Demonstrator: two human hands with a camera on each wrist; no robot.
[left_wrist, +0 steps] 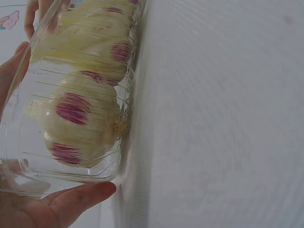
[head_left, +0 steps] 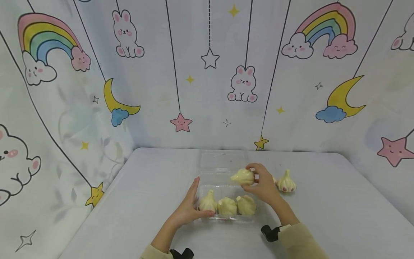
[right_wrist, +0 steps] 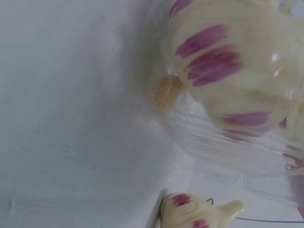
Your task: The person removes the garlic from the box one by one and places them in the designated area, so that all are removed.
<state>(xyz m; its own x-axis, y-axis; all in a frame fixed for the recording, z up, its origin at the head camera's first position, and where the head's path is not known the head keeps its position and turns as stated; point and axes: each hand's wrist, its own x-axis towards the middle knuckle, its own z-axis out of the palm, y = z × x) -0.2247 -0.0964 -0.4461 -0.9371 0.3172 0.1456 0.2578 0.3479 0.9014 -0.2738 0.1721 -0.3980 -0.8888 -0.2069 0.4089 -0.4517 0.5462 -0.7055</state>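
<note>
A clear plastic box (head_left: 228, 218) with three garlic bulbs in a row stands on the table. My left hand (head_left: 189, 208) holds its left end, thumb along the front wall and fingers up the left side. In the left wrist view a purple-streaked garlic bulb (left_wrist: 90, 130) shows through the wall, nearest the thumb. Above the back of the box, my right hand (head_left: 262, 184) pinches another garlic bulb (head_left: 243, 177) by its root end, stem pointing left. In the right wrist view, a boxed bulb (right_wrist: 223, 66) fills the upper right.
The box's clear lid (head_left: 223, 160) lies folded back behind it. To the right, a garlic bulb (head_left: 286, 183) stands on the white table (head_left: 323, 201), with one more partly hidden behind my right hand. A patterned curtain (head_left: 207, 90) surrounds the table's back and sides.
</note>
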